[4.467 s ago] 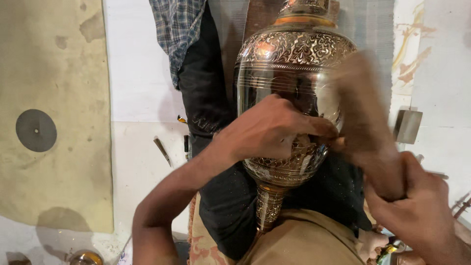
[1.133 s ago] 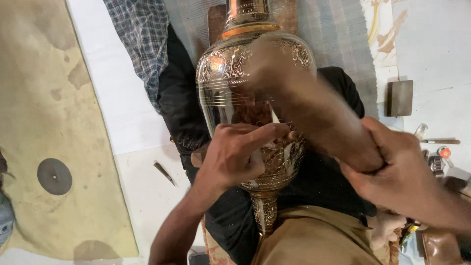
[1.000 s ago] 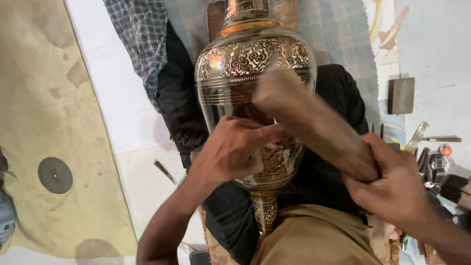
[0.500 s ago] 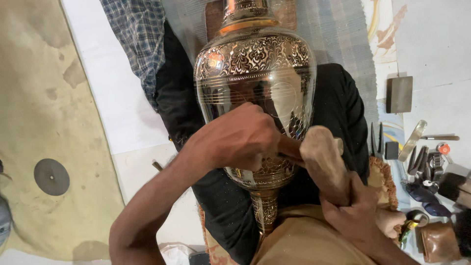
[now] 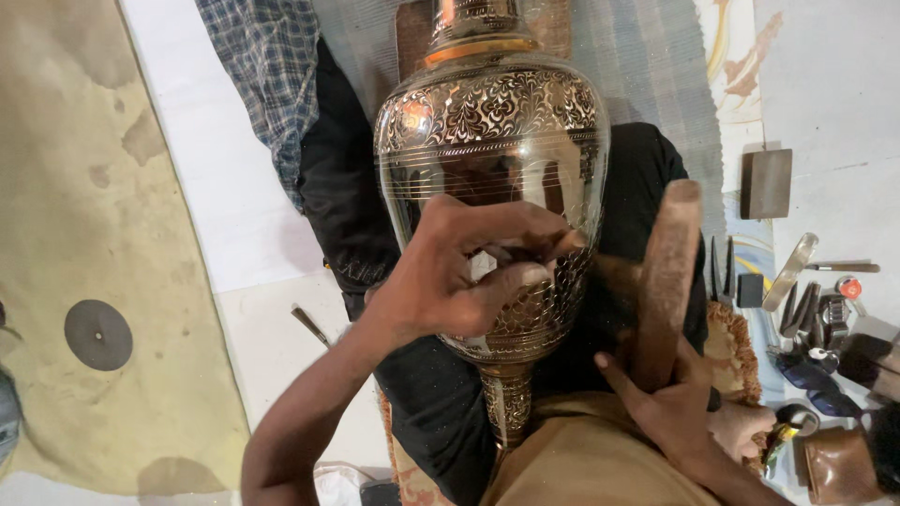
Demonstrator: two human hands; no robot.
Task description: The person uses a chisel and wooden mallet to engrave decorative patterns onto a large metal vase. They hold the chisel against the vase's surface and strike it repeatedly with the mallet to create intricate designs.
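Brass vase [image 5: 492,141], large and engraved, lay across the person's lap with its narrow foot toward the body. The left hand [image 5: 459,276] rested on its belly, fingers pinched together on something thin, too small to make out. The right hand [image 5: 670,408] was closed around a wooden mallet [image 5: 667,272], held upright just beside the vase. Small tools [image 5: 816,309] lay scattered on the floor to the right.

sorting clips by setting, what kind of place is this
Most likely a metal-engraving craft workshop, worked on the floor. The left hand steadies a large engraved brass vase on the lap, the right hand grips a wooden mallet, and small hand tools lie spread on the floor nearby.
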